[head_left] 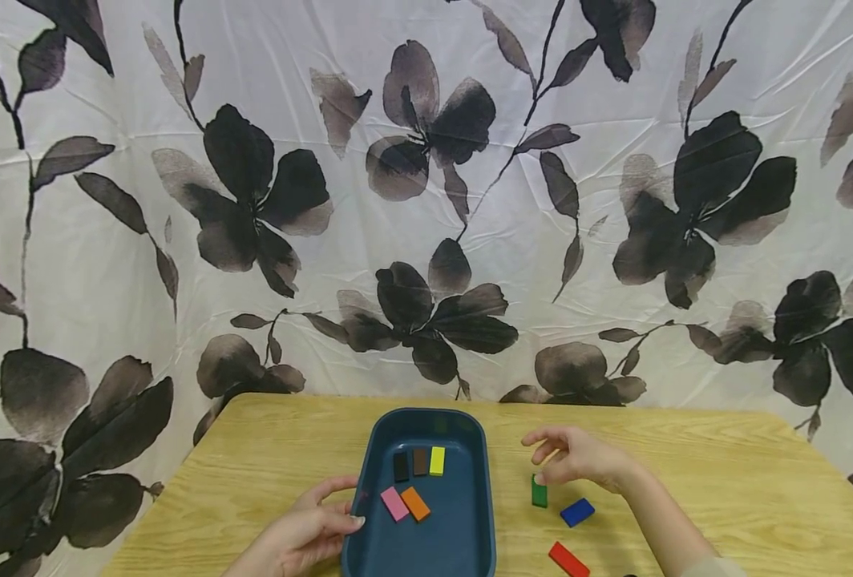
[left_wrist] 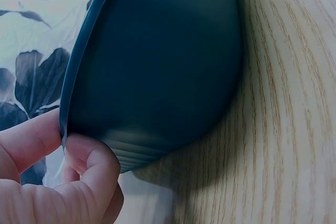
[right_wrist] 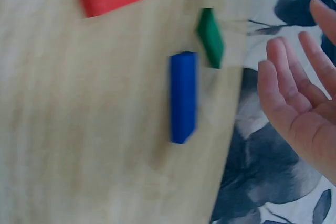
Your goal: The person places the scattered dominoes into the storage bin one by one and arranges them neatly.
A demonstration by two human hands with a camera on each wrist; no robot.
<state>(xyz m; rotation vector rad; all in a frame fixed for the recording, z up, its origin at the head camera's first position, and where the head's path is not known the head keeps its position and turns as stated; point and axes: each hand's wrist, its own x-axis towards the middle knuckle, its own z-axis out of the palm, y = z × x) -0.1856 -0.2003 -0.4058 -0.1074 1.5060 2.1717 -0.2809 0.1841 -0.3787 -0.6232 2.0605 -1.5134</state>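
From here I'd call this reaching: left hand (head_left: 307, 530) clamped on the tray (head_left: 426, 546), right hand (head_left: 581, 458) apart near the green block (head_left: 539, 494), which likely needs pinching.

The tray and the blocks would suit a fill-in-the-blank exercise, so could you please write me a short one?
The person's ____ hand grips the tray.
Inside the tray lie ____ blocks.
On the table outside the tray lie a green block, a blue block and a ____ block.
The right hand holds ____.

Missing words: left; five; red; nothing.
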